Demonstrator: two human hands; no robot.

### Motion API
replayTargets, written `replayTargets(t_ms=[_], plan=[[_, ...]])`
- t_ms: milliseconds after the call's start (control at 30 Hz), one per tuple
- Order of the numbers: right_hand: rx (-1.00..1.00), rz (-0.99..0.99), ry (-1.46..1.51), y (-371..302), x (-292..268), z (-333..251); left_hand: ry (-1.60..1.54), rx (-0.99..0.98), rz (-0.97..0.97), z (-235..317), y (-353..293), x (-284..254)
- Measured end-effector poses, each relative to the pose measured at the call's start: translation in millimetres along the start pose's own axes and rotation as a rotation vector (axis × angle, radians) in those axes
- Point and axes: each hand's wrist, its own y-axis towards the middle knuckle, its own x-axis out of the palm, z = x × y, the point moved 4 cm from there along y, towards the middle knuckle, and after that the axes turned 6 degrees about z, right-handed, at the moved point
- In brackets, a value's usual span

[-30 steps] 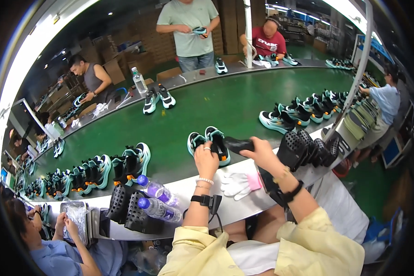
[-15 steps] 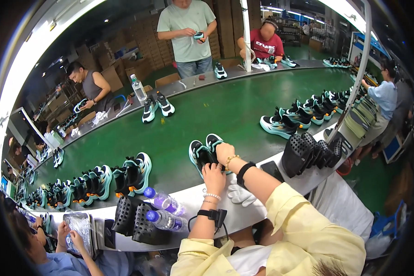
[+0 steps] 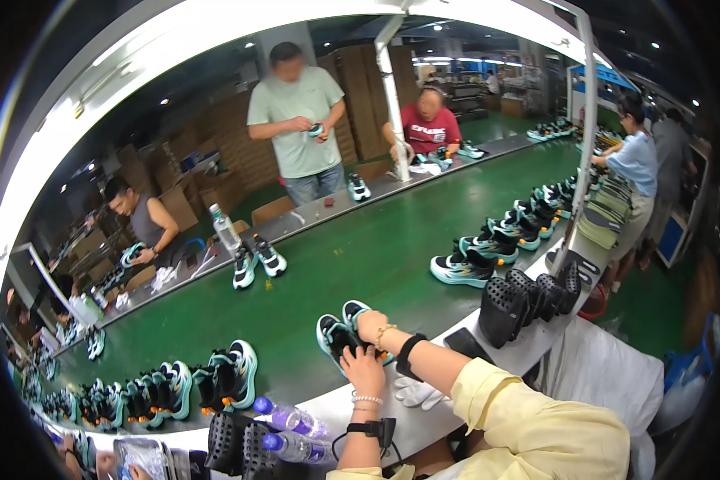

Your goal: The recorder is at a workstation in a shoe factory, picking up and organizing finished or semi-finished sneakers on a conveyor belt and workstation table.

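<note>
Sneakers [image 3: 346, 338], teal and black, one pair: on green conveyor belt [image 3: 392, 264] near its front edge. Left hand [image 3: 362, 370] grips the left shoe; right hand [image 3: 370, 324] closed on the right shoe. Risk: a loose hold could let a shoe slip onto white gloves [image 3: 418, 392] or water bottles [image 3: 290, 418].

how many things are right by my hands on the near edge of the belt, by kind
teal and black sneakers under the left hand and right hand: 2
plastic water bottles: 2
white glove: 1
dark phone: 1
total: 6
</note>
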Motion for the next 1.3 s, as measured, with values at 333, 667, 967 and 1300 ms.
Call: replayTargets(t_ms=[333, 667, 967, 1300], plan=[[-0.143, 0.114, 0.104, 11, 14, -2, 0.030, -0.131, -0.179, 8, -9, 4], [-0.466, 0.210, 0.592, -71, -31, 32, 0.029, -0.079, -0.008, -19, 14, 8], [-0.227, 0.417, 0.510, -282, -104, 236, -0.124, -0.049, -0.112, 28, 24, -29], [-0.054, 0.743, 0.533, -291, -48, 328, -0.521, 0.359, -0.262, 192, 99, 9]])
